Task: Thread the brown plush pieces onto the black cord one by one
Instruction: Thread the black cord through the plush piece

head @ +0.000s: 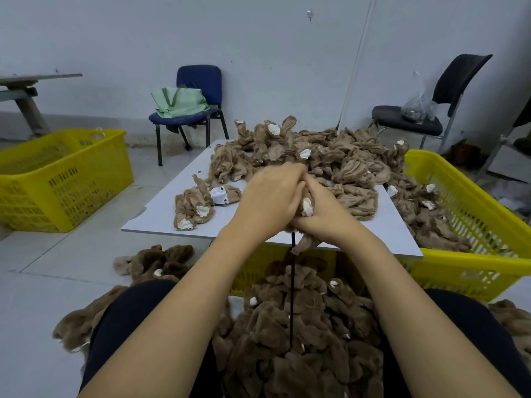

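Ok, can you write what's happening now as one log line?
step: threading | left hand: holds plush piece | right hand: holds same piece | black cord: hangs below hands | unthreaded pile: on board

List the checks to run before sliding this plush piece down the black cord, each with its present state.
1. Left hand grips the plush piece: ok.
2. Right hand grips the same piece: ok.
3. Black cord hangs straight below the hands: ok.
4. Cord tip through the piece: cannot tell, hidden by fingers.
5. Threaded pieces gathered low on the cord: ok.
6. More pieces on the white board: ok.
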